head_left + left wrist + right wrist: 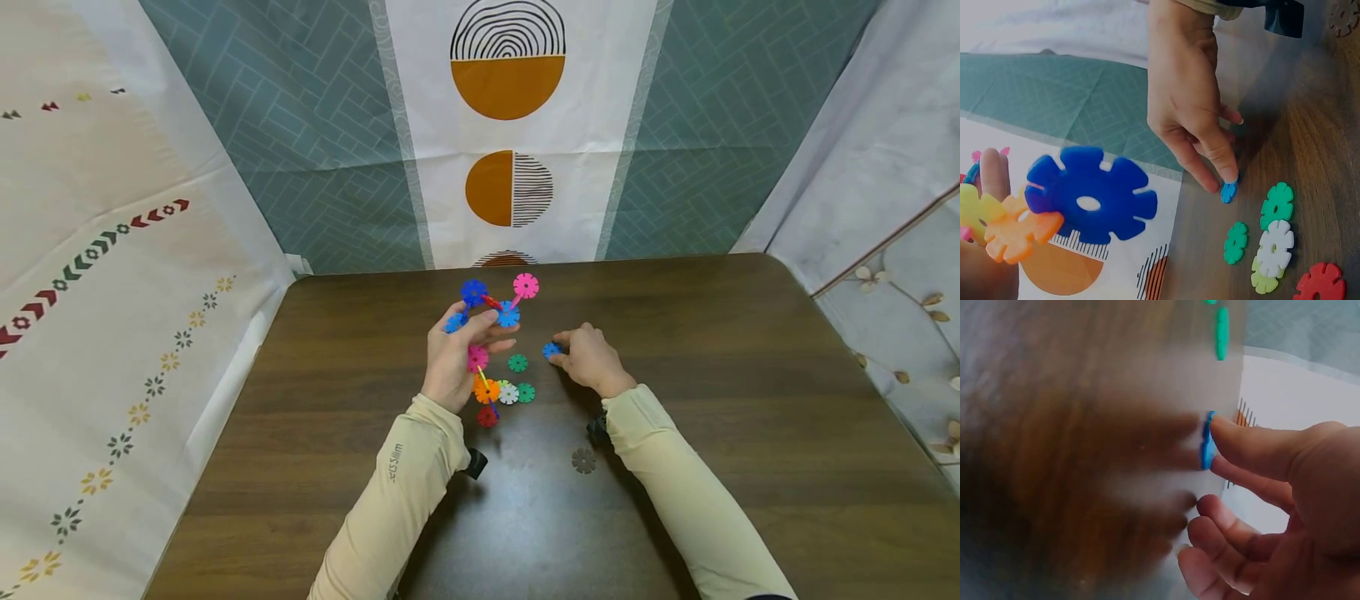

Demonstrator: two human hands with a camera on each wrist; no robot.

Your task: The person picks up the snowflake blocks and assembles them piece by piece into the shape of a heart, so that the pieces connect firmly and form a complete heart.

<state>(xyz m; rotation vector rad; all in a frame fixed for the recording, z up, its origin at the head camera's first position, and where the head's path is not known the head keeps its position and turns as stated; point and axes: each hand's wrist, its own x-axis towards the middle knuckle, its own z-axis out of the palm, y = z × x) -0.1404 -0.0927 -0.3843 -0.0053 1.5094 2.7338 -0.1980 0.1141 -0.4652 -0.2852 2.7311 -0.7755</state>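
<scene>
My left hand (450,362) holds up a chain of interlocking plastic flower discs. It includes a dark blue disc (474,292), a pink disc (526,286), a light blue disc (508,314) and an orange disc (486,389). Another dark blue disc (1091,195) of the chain looms large in the left wrist view. To the right, my right hand (594,360) pinches a loose blue disc (1207,447) at the tabletop between thumb and a finger. The other fingers curl loosely beside it. My left hand's grip is partly hidden by the discs.
On the brown table (750,375) lie loose discs between the hands: a green disc (517,362), another green disc (527,392), a white disc (508,393) over a yellow-green disc (1264,282), and a red disc (487,416). A grey-brown disc (583,460) lies nearer the body.
</scene>
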